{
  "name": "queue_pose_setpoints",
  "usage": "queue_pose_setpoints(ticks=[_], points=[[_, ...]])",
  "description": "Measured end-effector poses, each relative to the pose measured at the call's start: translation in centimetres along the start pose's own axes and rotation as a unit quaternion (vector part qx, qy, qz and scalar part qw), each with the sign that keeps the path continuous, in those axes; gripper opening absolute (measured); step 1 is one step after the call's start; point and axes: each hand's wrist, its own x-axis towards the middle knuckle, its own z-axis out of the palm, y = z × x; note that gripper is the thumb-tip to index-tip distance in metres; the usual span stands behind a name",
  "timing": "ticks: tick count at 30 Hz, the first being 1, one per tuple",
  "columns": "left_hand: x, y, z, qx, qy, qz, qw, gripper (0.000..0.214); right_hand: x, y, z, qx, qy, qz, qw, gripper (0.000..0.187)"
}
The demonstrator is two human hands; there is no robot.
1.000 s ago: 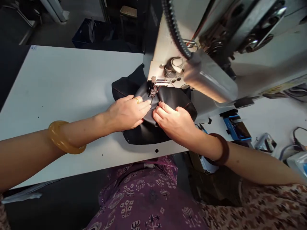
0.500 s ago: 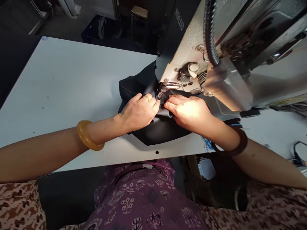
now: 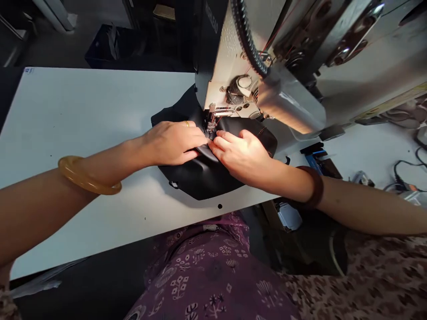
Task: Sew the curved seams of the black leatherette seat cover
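Head cam | L hand (image 3: 171, 143), R hand (image 3: 242, 158) flat on black panel (image 3: 203, 180) | grips prob open | by presser foot (image 3: 211, 122)

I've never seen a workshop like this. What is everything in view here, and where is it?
industrial sewing machine: one, cream and black, upper right, above the table
presser foot: one, silver, on the black piece
black leather-like piece: one, black with orange stitching, under the presser foot and hands
table: one, white, across the middle
crate: one, dark blue, on the floor beyond the table
cables: several, black, far right
amber bangle: one, amber, left wrist
dark bangle: one, dark brown, right wrist
gold ring: one, gold, left hand
left hand: one, on the black piece
right hand: one, on the black piece
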Motion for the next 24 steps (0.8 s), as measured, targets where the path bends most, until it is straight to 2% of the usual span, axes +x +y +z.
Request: queue_pose_setpoints(ticks=[3, 8, 11, 17, 21, 24], points=[[-0.1, 0.8, 0.6, 0.091, -0.005, 0.035, 0.995, 0.034, -0.8, -0.5, 1.2, -0.032, 0.049, 0.007, 0.998, 0.044], [-0.8, 2.2, 2.6, 0.125, 0.112, 0.015, 0.986, 0.031, -1.1, -0.2, 2.2, -0.034, 0.072, 0.012, 0.997, 0.046], [-0.9, 2.7, 3.3, 0.143, 0.156, 0.010, 0.977, 0.030, -1.0, 0.7, 2.4, 0.003, 0.096, 0.012, 0.995, 0.045], [0.3, 4.1, 4.1, 0.208, 0.187, -0.043, 0.959, 0.029, -0.3, 3.4, 3.1, -0.006, 0.154, -0.040, 0.987, 0.041], [0.5, 5.1, 4.6, 0.192, 0.242, -0.050, 0.950, 0.026, 0.0, 4.4, 3.3, -0.019, 0.177, -0.082, 0.981, 0.043], [-0.8, 4.2, 4.9, 0.063, 0.264, -0.031, 0.962, 0.029, 0.0, 4.5, 3.4, -0.026, 0.194, -0.087, 0.977, 0.042]])
